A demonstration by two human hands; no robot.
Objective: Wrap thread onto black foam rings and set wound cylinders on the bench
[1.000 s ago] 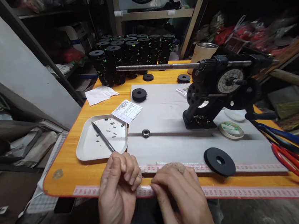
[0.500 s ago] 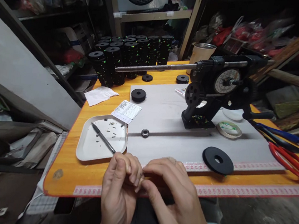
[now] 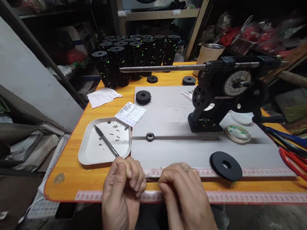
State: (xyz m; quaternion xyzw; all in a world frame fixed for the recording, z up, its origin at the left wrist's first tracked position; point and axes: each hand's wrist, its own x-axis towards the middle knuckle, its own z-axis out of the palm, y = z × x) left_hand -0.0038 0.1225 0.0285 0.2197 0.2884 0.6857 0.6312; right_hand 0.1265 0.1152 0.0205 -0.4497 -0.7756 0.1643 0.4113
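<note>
At the table's front edge, my left hand (image 3: 122,196) is closed, palm up, fingers curled in and thumb pressed over them. To its right, my right hand (image 3: 186,203) is closed in a pinch, thumb against forefinger. A small gap parts the two hands. Across it a faint thin line shows, too fine to name, and whatever the fingertips hold is hidden. Just beyond my left hand lies a white tray (image 3: 84,151) with a black pen (image 3: 106,140) and small dark bits. A flat black disc (image 3: 218,165) with a centre hole lies beyond my right hand.
A black hand-cranked winding machine (image 3: 213,99) with a dial and long threaded rod stands on a grey board (image 3: 167,113). Several black spools (image 3: 135,54) stand at the back left. Red-handled pliers (image 3: 297,166) lie right. Measuring tapes (image 3: 257,197) run along the front.
My right hand has moved to the right, away from my left hand, so a gap has opened between the fingertips. My left hand stays almost in place, still closed.
</note>
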